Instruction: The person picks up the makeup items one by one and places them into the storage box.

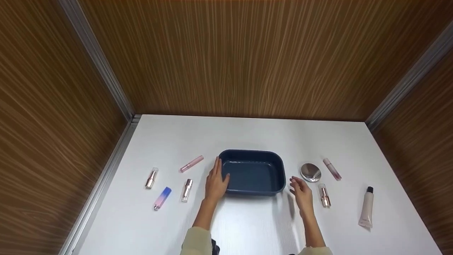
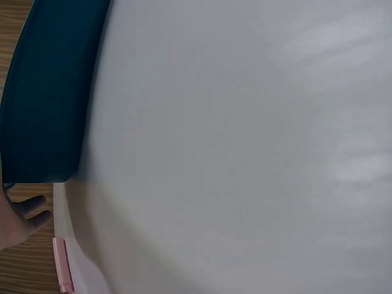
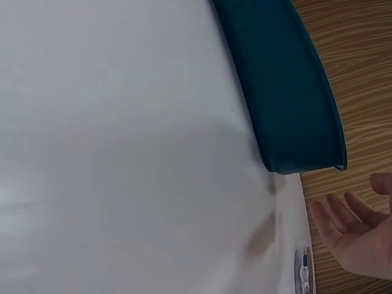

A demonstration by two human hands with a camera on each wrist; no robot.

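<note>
dark blue and glossy, sitting upright near the middle of the white table (image 1: 247, 225) as a rectangular tray (image 1: 251, 175) with rounded corners. touching its left side with the left hand (image 1: 216, 182), stretching the fingers straight along the rim, reaching the thumb over the edge toward the inside, clenching nothing. holding the right hand (image 1: 302, 196) apart from the tray, just beside its near right corner, bending the fingers loosely, released and free of any object. finding, to the left of the left hand, a slim pink tube (image 1: 191, 164), a metallic lipstick (image 1: 187, 190) nearer the forearm, a blue-to-pink lipstick (image 1: 162, 198) and, farthest left, a clear-capped lipstick (image 1: 151, 178), all lying flat and apart from one another. finding, on the other side, a round silver compact (image 1: 310, 172) near the right fingertips, a rose-gold lipstick (image 1: 324, 195) just beside the right hand, a pink lip gloss (image 1: 332, 169) beyond the compact, and a pale squeeze tube (image 1: 367, 207) with a black cap well off to the right. wearing pale sleeves (image 1: 196, 241) on both forearms. facing wood-grain panels (image 1: 226, 60) around the table.
</note>
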